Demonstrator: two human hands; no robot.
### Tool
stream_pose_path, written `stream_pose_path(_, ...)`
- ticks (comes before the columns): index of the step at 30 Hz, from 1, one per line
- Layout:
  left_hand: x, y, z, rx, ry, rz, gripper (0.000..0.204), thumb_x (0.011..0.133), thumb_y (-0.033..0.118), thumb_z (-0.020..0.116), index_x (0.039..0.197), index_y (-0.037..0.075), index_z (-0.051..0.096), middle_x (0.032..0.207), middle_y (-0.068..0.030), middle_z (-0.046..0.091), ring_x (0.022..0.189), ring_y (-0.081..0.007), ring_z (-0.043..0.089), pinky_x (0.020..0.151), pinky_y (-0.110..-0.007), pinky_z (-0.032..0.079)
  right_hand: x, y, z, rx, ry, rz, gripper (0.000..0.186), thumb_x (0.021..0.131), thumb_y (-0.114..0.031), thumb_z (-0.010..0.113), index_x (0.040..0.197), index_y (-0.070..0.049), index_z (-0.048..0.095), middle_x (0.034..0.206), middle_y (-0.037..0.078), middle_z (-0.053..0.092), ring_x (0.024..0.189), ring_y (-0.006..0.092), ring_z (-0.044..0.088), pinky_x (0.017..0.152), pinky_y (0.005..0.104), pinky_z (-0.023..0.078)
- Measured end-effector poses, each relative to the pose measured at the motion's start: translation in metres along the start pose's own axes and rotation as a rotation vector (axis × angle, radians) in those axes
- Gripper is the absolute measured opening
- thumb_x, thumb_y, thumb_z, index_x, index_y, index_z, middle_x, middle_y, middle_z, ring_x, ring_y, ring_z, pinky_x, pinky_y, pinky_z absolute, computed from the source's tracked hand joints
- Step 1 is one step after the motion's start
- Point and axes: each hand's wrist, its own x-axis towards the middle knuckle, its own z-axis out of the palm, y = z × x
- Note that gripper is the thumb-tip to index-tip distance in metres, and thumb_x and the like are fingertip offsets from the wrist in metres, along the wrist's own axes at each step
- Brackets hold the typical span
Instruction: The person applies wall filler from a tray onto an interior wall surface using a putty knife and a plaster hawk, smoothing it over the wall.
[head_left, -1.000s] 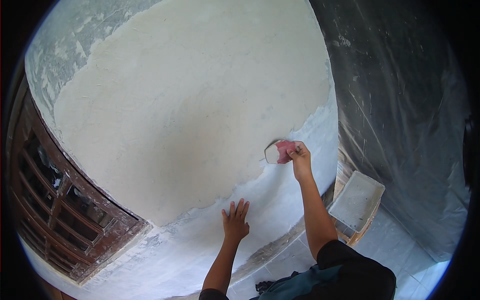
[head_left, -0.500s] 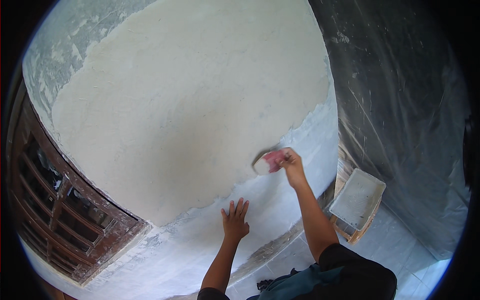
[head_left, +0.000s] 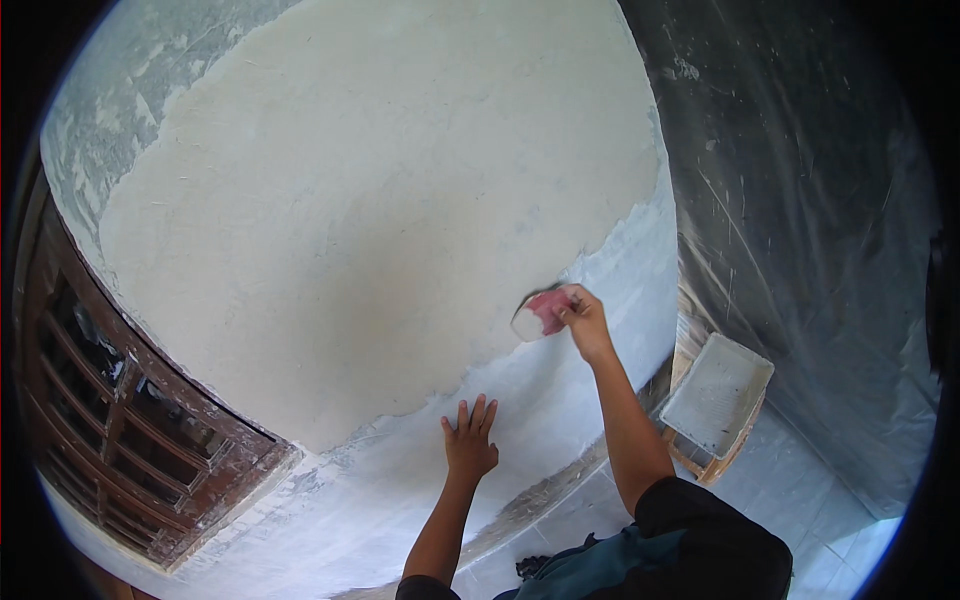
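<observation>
Between the thumb and fingers of my right hand (head_left: 584,318) is a flat scraper (head_left: 543,314), reddish near the grip and smeared pale toward its blade. Its blade lies at the wall, close to the ragged lower right border of a wide beige coat of plaster (head_left: 390,220). Below that border the wall (head_left: 560,410) is whitish. Lower and to the left, my left hand (head_left: 470,438) rests on the whitish part with its fingers spread, holding nothing.
A brown wooden window frame (head_left: 130,400) with bars is at the left. Dark plastic sheeting (head_left: 800,180) hangs on the right. A pale, smeared tray (head_left: 718,394) sits on a small wooden stand (head_left: 712,468) over the tiled floor (head_left: 785,510).
My right hand has shifted the scraper slightly up and to the right along the wall. My left hand stays in place.
</observation>
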Motion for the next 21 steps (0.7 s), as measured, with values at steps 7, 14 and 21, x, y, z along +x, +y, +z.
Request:
stream_pose_path(7, -0.002, 0.001, 0.003, 0.026, -0.001, -0.003, 0.096, 0.064, 0.037, 0.068, 0.148, 0.025, 0.023, 0.155, -0.0053, 0.013, 0.14, -0.0363, 0.012, 0.101, -0.069, 0.016, -0.004, -0.005, 0.006, -0.029, -0.077, -0.042, 0.021, 0.085, 0.009, 0.053, 0.105, 0.002, 0.057, 0.095, 0.007, 0.065, 0.087, 0.0124, 0.06, 0.077, 0.0255, 0.047)
stream_pose_path(14, -0.002, 0.0, 0.002, 0.004, -0.01, -0.01, 0.095, 0.065, 0.037, 0.068, 0.148, 0.025, 0.023, 0.155, -0.0053, 0.014, 0.14, -0.0361, 0.012, 0.1, -0.069, 0.016, -0.001, -0.001, -0.005, 0.122, 0.049, -0.018, 0.025, 0.083, 0.011, 0.055, 0.106, 0.001, 0.057, 0.096, 0.006, 0.064, 0.089, 0.0115, 0.059, 0.079, 0.0249, 0.046)
stream_pose_path(21, 0.001, 0.002, -0.001, -0.006, -0.006, -0.002, 0.094, 0.065, 0.037, 0.068, 0.147, 0.025, 0.023, 0.155, -0.0051, 0.014, 0.14, -0.0364, 0.014, 0.1, -0.069, 0.017, 0.001, 0.008, -0.005, 0.086, 0.056, -0.045, 0.023, 0.084, 0.009, 0.055, 0.106, 0.0, 0.057, 0.096, 0.007, 0.065, 0.085, 0.0117, 0.06, 0.076, 0.0238, 0.047)
